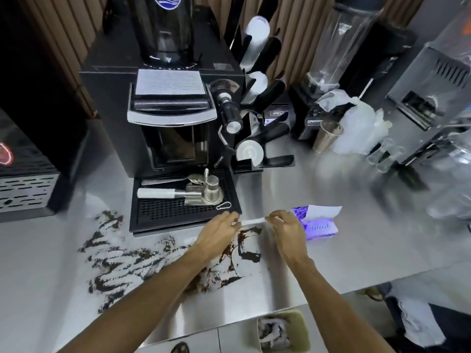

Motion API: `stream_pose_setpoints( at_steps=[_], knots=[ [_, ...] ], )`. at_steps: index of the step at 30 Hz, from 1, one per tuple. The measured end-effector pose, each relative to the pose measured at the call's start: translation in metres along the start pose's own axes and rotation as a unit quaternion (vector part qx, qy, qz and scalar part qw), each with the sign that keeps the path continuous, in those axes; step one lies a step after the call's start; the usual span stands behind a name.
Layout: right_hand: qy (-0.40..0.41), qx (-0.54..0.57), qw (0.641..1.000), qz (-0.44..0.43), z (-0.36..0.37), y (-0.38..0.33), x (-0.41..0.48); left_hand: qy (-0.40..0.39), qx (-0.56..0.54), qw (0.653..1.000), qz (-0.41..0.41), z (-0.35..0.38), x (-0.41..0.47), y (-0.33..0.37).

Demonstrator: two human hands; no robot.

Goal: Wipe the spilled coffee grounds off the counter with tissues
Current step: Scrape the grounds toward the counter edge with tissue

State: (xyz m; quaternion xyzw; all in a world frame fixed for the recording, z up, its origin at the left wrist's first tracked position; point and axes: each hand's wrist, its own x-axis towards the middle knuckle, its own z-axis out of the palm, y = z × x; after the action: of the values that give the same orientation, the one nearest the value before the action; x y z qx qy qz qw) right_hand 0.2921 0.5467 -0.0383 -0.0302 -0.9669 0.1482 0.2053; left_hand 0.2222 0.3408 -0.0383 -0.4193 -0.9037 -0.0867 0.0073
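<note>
Dark coffee grounds [132, 261] lie smeared in streaks across the steel counter [318, 253], from the left to below my hands. A white tissue [252, 221] is stretched flat, seen edge-on, between my two hands just above the grounds. My left hand [219, 233] pinches its left end, my right hand [285, 231] pinches its right end. A purple tissue pack [318, 225] with a white sheet sticking out lies right of my right hand.
A black coffee grinder [168, 118] stands behind, its drip tray [183, 207] holding a portafilter. A tamper rack, blender and metal cup stand at the back right. A bin [283, 332] with used tissues sits on the floor below the counter's front edge.
</note>
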Motion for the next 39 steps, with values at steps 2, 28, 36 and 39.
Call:
stream_pose_setpoints(
  at_steps=[2, 28, 36, 39],
  knots=[
    [-0.026, -0.037, 0.999, -0.002, 0.008, 0.006, 0.010, -0.045, 0.038, 0.998, 0.010, 0.006, 0.009, 0.002],
    [-0.061, -0.038, 0.997, 0.042, 0.000, -0.018, -0.049, -0.103, 0.084, 0.985, 0.113, -0.009, 0.008, 0.004],
    [-0.107, -0.040, 0.989, 0.098, -0.004, -0.041, -0.084, -0.132, 0.060, 0.974, 0.172, -0.006, -0.006, 0.001],
    [-0.109, 0.003, 0.986, 0.123, -0.009, -0.058, -0.091, -0.134, 0.061, 0.972, 0.184, -0.009, -0.008, 0.002]
  ],
)
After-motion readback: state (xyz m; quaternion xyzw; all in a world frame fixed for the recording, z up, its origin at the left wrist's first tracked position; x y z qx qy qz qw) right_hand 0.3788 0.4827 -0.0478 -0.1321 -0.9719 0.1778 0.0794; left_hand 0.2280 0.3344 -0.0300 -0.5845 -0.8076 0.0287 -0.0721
